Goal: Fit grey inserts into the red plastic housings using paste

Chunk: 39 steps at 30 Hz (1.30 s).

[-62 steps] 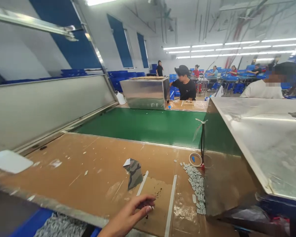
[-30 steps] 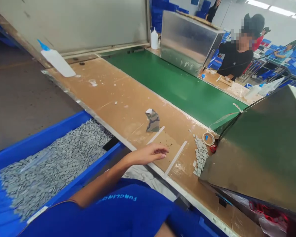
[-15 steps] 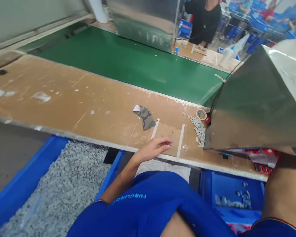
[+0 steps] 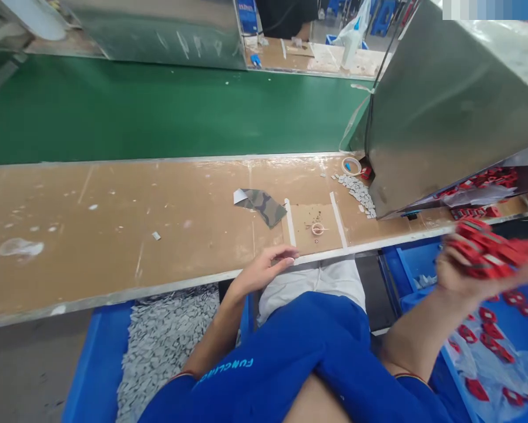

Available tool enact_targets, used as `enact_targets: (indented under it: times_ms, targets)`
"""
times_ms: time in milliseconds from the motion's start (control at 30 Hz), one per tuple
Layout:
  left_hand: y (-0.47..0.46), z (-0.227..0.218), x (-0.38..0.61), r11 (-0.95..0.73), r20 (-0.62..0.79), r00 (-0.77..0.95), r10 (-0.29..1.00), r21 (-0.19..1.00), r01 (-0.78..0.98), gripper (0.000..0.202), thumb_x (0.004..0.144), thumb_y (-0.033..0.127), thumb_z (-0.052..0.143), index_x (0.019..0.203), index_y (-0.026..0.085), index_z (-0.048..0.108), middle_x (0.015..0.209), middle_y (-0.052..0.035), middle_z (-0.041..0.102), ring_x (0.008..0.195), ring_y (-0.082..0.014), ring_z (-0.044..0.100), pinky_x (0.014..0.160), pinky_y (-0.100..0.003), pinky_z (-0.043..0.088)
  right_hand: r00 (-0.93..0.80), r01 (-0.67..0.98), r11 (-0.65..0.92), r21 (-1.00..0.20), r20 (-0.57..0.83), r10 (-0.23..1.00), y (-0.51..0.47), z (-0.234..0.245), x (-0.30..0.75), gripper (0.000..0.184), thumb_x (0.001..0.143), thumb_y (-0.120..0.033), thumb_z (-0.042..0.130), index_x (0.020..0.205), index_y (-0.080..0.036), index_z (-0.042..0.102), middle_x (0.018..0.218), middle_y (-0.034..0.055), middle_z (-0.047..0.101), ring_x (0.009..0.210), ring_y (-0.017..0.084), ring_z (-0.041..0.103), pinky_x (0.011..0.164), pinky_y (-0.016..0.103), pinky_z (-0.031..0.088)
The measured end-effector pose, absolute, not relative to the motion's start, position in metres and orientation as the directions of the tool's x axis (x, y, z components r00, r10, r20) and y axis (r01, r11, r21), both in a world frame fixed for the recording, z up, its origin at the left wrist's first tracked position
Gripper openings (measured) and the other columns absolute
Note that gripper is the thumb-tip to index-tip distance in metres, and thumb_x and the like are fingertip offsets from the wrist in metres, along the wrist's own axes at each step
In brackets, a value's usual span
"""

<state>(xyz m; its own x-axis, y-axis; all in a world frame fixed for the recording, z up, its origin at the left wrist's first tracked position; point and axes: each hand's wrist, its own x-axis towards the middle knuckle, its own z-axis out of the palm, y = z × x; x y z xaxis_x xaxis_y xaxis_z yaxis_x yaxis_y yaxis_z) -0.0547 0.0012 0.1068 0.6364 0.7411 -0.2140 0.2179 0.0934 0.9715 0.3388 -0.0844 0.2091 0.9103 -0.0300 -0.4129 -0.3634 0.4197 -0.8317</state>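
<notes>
The desk (image 4: 114, 223) runs left to right, with a conveyor belt (image 4: 158, 111) along its far edge. Right of centre on the desk lie a folded patch (image 4: 261, 205), then two parallel tape strips (image 4: 289, 222) flanking a small ring (image 4: 318, 229). Further right, a heap of small pieces (image 4: 356, 194) and a tape roll (image 4: 350, 165) sit beside a metal housing (image 4: 449, 106). The left hand (image 4: 266, 270) lies at the near edge, above a bin of small pieces (image 4: 98, 364). The right hand (image 4: 461, 273) holds a bunch of parts (image 4: 481, 249) over a second bin (image 4: 455, 376).

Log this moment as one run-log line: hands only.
left hand: open, on workbench edge | right hand: gripping red pieces above blue bin
</notes>
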Motion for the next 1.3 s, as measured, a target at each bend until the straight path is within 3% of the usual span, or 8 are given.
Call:
enact_targets:
  times_ms: [67,167,267,400,667,1000,1133,1300]
  targets:
    - [-0.005,0.103,-0.069,0.12,-0.216,0.598,0.772,0.973,0.197,0.049,0.096,0.058,0.066,0.123,0.018,0.074,0.122,-0.013,0.081,0.116,-0.0284,0.075,0.107,-0.042,0.057,0.695,-0.308,0.095,-0.947,-0.155,0.702,-0.037,0.193,0.293,0.055,0.069,-0.088,0.073,0.091,-0.038,0.074,0.124,0.0115,0.075,0.076,0.024,0.07,0.04,0.041,0.034]
    - [-0.017,0.095,-0.087,0.14,-0.217,0.535,0.817,0.973,0.181,0.052,0.096,0.062,0.066,0.124,0.019,0.074,0.123,-0.0121,0.08,0.117,-0.0283,0.074,0.109,-0.042,0.056,0.233,-0.09,-0.108,-0.99,-0.126,0.964,0.058,0.153,0.235,0.068,0.069,-0.091,0.061,0.098,-0.03,0.062,0.098,0.0069,0.072,0.058,0.014,0.051,0.044,0.029,0.027]
    - [-0.035,0.086,-0.1,0.189,-0.253,0.475,0.843,0.966,0.178,0.055,0.095,0.064,0.066,0.124,0.019,0.074,0.119,-0.0124,0.081,0.116,-0.0286,0.074,0.109,-0.043,0.056,0.103,0.276,-0.104,-0.956,-0.078,0.992,0.136,0.113,0.19,0.062,0.08,-0.082,0.058,0.107,-0.026,0.054,0.09,0.0037,0.067,0.065,0.015,0.052,0.056,0.029,0.041]
    - [-0.059,0.07,-0.109,0.255,-0.289,0.38,0.879,0.957,0.138,0.055,0.094,0.066,0.067,0.123,0.019,0.073,0.12,-0.0132,0.08,0.117,-0.0288,0.074,0.112,-0.045,0.055,-0.232,0.818,0.243,-0.521,0.087,0.969,0.18,0.086,0.16,0.05,0.083,-0.055,0.069,0.117,-0.019,0.059,0.116,0.0156,0.07,0.101,0.028,0.062,0.087,0.042,0.052]
    - [-0.067,0.063,-0.093,0.227,-0.279,0.329,0.902,0.956,0.188,0.049,0.096,0.06,0.066,0.122,0.019,0.074,0.119,-0.0128,0.08,0.115,-0.028,0.075,0.108,-0.043,0.057,-0.536,0.843,0.536,-0.054,0.015,0.844,0.189,0.085,0.148,0.033,0.095,-0.035,0.064,0.122,-0.018,0.07,0.174,0.0176,0.033,0.152,0.053,0.03,0.119,0.073,0.028]
    - [-0.039,0.072,-0.057,-0.076,0.042,0.163,0.986,0.974,0.212,0.045,0.101,0.048,0.063,0.137,0.022,0.067,0.134,-0.0123,0.075,0.107,-0.0229,0.076,0.101,-0.041,0.061,-0.625,0.348,0.219,-0.912,-0.052,0.779,0.107,0.146,0.178,0.036,0.091,-0.05,0.073,0.112,-0.02,0.069,0.098,0.0053,0.072,0.087,0.019,0.065,0.079,0.035,0.056]
    - [-0.018,0.078,-0.03,-0.352,0.305,0.285,0.909,0.927,0.127,0.066,0.096,0.044,0.074,0.157,0.031,0.05,0.165,-0.0149,0.05,0.118,-0.0229,0.072,0.097,-0.037,0.062,-0.69,0.168,-0.091,-0.982,-0.183,0.701,0.048,0.148,0.203,0.057,0.086,-0.042,0.084,0.132,-0.022,0.058,0.104,0.005,0.077,0.09,0.017,0.073,0.076,0.03,0.059]
    - [-0.007,0.074,-0.003,-0.485,0.397,0.431,0.81,0.867,0.111,0.037,0.098,0.046,0.071,0.127,0.025,0.076,0.148,-0.0155,0.065,0.137,-0.0304,0.064,0.11,-0.045,0.056,-0.65,0.129,-0.181,-0.975,-0.221,0.727,0.003,0.139,0.225,0.052,0.089,-0.043,0.082,0.13,-0.025,0.055,0.115,0.0061,0.078,0.095,0.019,0.077,0.08,0.032,0.064]
